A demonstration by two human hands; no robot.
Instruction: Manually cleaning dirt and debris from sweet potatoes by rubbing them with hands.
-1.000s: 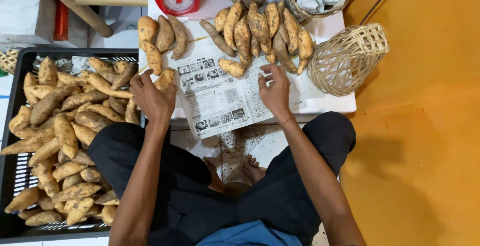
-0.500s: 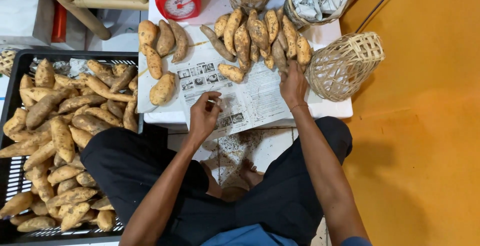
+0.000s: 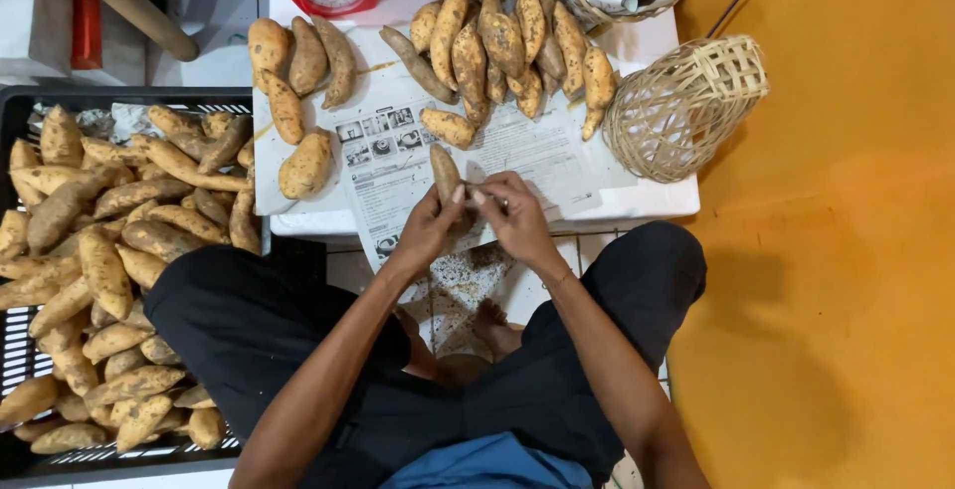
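— What's in hand here?

— One sweet potato (image 3: 445, 173), held upright over the near edge of the newspaper (image 3: 398, 166) on the white desk (image 3: 647, 195); the left hand (image 3: 430, 225) is curled shut around its lower end, and the right hand (image 3: 515, 212) meets it from the right, fingers pinched in at the same end — whether they grip the skin or only pick at it I cannot tell

— And the pose?

— Both forearms rise from the lap and converge, wrists bent inward; it looks like cleaning or checking the tuber, so the next move calls for a steady left grip while the right works; sorted piles lie far, the black crate (image 3: 20, 449) left
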